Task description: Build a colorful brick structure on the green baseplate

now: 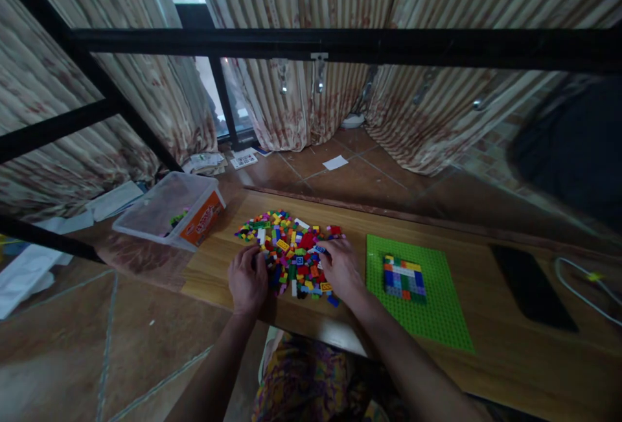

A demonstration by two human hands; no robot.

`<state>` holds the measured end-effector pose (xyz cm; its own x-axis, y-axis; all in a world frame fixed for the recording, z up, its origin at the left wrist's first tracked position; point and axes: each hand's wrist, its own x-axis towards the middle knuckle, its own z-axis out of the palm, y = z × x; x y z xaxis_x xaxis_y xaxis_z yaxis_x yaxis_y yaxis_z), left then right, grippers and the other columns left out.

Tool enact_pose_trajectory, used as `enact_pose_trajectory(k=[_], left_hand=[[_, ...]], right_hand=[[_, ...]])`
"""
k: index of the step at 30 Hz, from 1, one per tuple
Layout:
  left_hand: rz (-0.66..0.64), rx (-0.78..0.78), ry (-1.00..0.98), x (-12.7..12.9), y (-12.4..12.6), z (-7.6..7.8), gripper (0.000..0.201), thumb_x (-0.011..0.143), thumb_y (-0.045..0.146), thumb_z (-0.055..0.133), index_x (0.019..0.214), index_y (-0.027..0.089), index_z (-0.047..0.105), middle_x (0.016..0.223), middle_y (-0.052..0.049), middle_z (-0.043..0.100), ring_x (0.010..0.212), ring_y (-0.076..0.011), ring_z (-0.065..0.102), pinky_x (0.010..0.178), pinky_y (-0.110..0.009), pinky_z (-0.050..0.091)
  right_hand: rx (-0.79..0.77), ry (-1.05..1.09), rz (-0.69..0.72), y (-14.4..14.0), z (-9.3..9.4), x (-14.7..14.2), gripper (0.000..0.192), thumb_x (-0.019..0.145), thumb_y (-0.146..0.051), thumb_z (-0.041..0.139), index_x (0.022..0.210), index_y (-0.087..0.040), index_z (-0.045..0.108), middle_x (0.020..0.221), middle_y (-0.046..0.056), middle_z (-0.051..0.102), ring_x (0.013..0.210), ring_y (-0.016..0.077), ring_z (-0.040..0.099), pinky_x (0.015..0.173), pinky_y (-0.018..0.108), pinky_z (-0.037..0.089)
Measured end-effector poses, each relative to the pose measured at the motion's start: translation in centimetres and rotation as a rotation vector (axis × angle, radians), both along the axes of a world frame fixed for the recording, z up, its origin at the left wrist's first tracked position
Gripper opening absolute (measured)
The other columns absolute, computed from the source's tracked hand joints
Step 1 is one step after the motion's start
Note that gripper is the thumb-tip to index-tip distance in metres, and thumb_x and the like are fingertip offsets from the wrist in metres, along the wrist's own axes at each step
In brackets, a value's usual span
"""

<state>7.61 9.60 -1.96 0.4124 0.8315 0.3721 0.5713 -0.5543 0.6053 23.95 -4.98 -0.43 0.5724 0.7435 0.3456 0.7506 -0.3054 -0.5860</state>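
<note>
left hand [247,281] and right hand [341,268] palms-down, fingers in brick pile [291,250]

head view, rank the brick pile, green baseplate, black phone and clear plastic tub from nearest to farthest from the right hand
1. brick pile: under the right hand, touching it.
2. green baseplate: just to its right on the table.
3. clear plastic tub: far left, past the left hand.
4. black phone: far right; close to the tub's distance, hard to separate.
</note>
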Motion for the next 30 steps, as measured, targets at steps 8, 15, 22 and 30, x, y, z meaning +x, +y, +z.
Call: enact_pose_trajectory(k=[8,15,22,30], left_hand=[[-0.009,0.002,0.008,0.0,0.2,0.0,0.03,0.089,0.035,0.045,0.1,0.017,0.066,0.108,-0.011,0.067,0.106,-0.0248,0.059,0.096,-0.041,0.044],[-0.007,0.013,0.019,0.1,0.2,0.1,0.03,0.089,0.033,0.043,0.101,0.018,0.066,0.108,-0.011,0.067,0.105,-0.0251,0.059,0.096,-0.042,0.045],[-0.013,0.026,0.017,0.1,0.3,-0.1,0.029,0.089,0.033,0.043,0.101,0.018,0.065,0.107,-0.01,0.067,0.105,-0.0248,0.06,0.095,-0.041,0.045],[0.017,-0.001,0.025,0.1,0.2,-0.1,0.03,0.089,0.033,0.043,0.1,0.017,0.066,0.108,-0.011,0.067,0.104,-0.0245,0.059,0.095,-0.041,0.045]], right_hand=[[0.241,0.342,-0.104,-3.6,2.2,-1.8,0.03,0.091,-0.027,0.044,0.11,-0.025,0.066,0.106,0.006,0.068,0.096,0.0196,0.064,0.084,0.033,0.051],[0.224,0.57,-0.303,-8.3,-0.3,-1.3,0.034,0.089,-0.044,0.049,0.104,-0.021,0.068,0.101,0.009,0.072,0.082,0.0219,0.068,0.075,0.036,0.054],[0.252,0.731,-0.368,-8.3,-0.5,-1.2,0.042,0.087,-0.054,0.046,0.096,-0.019,0.068,0.064,0.004,0.068,0.051,0.0193,0.06,0.044,0.029,0.046],[0.032,0.417,-0.337,-8.6,0.1,-1.5,0.034,0.092,-0.042,0.041,0.098,-0.021,0.067,0.079,0.006,0.073,0.063,0.0215,0.067,0.059,0.033,0.049]])
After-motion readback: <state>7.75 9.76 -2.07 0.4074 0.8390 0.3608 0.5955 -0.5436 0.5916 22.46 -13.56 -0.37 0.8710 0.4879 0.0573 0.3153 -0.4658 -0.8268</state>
